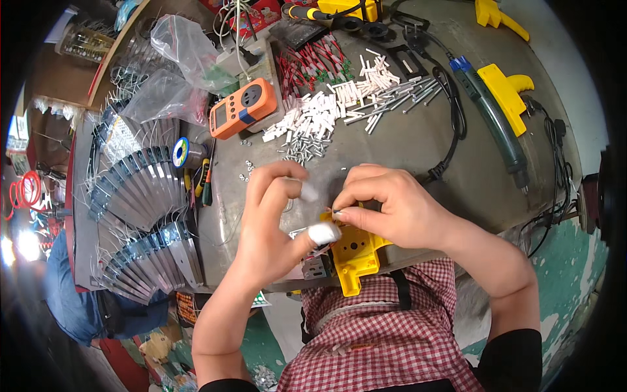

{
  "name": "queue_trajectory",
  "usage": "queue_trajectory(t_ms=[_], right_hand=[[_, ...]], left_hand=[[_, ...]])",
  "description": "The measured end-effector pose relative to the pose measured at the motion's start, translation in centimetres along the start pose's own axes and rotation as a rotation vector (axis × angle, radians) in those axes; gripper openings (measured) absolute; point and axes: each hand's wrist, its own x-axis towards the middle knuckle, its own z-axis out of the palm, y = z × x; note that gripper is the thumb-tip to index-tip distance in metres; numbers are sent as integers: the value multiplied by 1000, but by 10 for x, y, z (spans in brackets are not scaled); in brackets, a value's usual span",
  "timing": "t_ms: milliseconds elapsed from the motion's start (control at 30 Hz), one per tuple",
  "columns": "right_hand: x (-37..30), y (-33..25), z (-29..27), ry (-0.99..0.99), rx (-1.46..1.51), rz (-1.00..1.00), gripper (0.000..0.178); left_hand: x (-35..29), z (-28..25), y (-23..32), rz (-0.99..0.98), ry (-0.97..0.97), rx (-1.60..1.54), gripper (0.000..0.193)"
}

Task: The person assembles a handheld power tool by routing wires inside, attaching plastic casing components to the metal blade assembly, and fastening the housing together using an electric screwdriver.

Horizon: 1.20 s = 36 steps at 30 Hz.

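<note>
A yellow plastic housing (358,261) lies at the table's near edge, in front of my body. Over its upper end, my right hand (392,199) pinches thumb and forefinger together on a small dark bit too tiny to name. My left hand (268,225) is just left of the housing, its thumb and fingers spread apart with nothing visible between them. White covers wrap the left thumb tip (324,233) and a slightly blurred fingertip. Beneath the left thumb, a grey metal part (315,268) sits against the housing, partly hidden.
Beyond my hands lie piles of screws (305,147), white tubes (310,117), long rods (398,98) and red-wired parts (313,62). An orange meter (243,108) stands behind left. Several metal strips (140,189) fan out leftward. A corded electric screwdriver (493,124) and yellow shell (503,98) lie right.
</note>
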Motion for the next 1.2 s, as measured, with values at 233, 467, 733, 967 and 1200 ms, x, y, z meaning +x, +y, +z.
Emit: queue_trajectory(t_ms=[233,467,733,967,1200], right_hand=[[2,-5,7,103,-276,-234,7],[3,0,5,-15,69,5,9],[4,-1,4,-23,-66,-20,10],[3,-17,5,43,-540,-176,9],[7,7,1,-105,70,112,17]], left_hand=[[1,5,6,-505,-181,-767,22],[-1,0,7,302,175,342,23],[-2,-1,0,-72,40,-24,21],[-2,-2,-1,6,-14,35,15],[6,-4,-4,597,45,474,25]])
